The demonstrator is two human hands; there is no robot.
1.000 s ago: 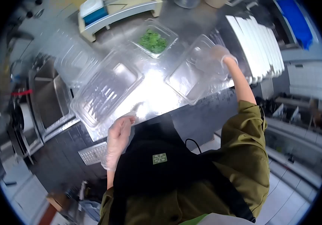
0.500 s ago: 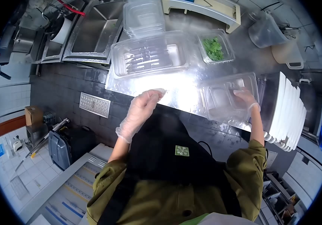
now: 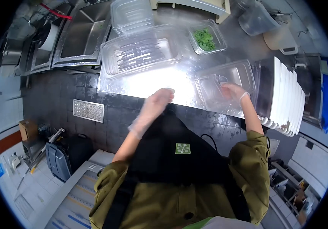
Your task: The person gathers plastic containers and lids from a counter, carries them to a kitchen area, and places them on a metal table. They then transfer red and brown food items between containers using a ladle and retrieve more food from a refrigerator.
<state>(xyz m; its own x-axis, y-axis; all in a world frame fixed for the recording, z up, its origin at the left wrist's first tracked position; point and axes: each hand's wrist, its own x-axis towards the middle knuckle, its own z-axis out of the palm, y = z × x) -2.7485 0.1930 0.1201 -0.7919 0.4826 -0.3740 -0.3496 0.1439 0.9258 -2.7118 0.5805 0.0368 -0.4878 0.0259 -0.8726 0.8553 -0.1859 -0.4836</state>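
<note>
My left hand [image 3: 157, 105], in a clear glove, is closed beside the steel counter's front edge [image 3: 186, 103]. A small whitish bit shows at its fingertips, too small to name. My right hand [image 3: 234, 94], also gloved, reaches into a clear plastic container [image 3: 243, 72] on the counter's right. Its fingers are bent together at a see-through piece [image 3: 212, 87] whose shape is unclear. Further left lies a large clear tub [image 3: 112, 63] with several thin clear-wrapped packs [image 3: 139, 53]. Green leaves [image 3: 204, 39] fill a smaller clear container [image 3: 219, 42] behind.
Stacked clear containers [image 3: 131, 15] stand at the back, near a steel sink [image 3: 85, 32]. White upright boards [image 3: 286, 93] line the counter's right end. Clear jugs [image 3: 256, 21] stand at the back right. A dark bin [image 3: 59, 158] is on the floor at left.
The view has shifted a little. My left hand has moved nearer to my apron. My right hand has moved left within the container, and a see-through piece now shows by its fingers.
</note>
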